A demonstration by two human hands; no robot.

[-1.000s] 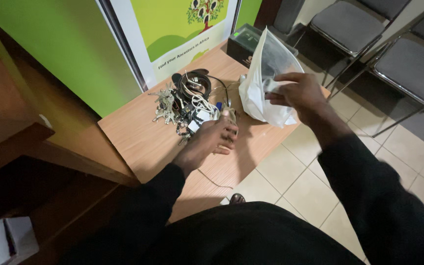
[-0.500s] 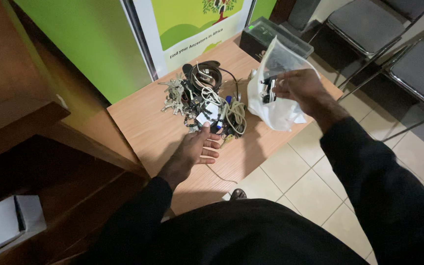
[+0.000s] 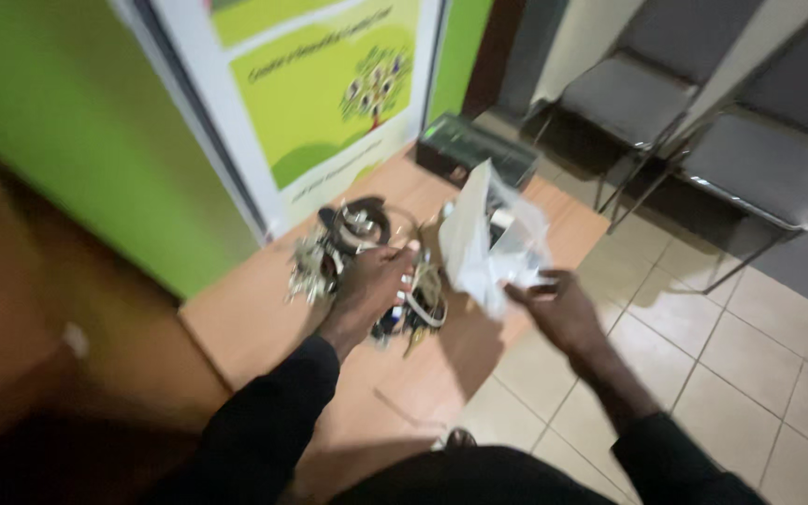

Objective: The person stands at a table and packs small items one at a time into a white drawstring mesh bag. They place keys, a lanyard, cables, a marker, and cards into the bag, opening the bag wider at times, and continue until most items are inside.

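Below, we see our left hand (image 3: 373, 285) pressed onto a tangled pile of cords, keys and cables (image 3: 357, 257) on the light wooden tabletop (image 3: 245, 313). Our right hand (image 3: 561, 309) pinches a crumpled white plastic bag (image 3: 490, 245); motion blur hides whether the left fingers grip.

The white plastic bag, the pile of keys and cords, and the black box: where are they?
White plastic bag (image 3: 488, 248): head view, crumpled middle.
Pile of keys and cords (image 3: 348, 234): head view, dark coiled part on top.
Black box (image 3: 465, 150): head view, its top face.

Left hand (image 3: 373, 285): arm in a dark sleeve extended forward, palm down, fingers curled downward. Right hand (image 3: 558, 309): forearm raised and angled forward, sleeve pulled back from the wrist, fingers pinched together at the fingertips. The hands are apart.
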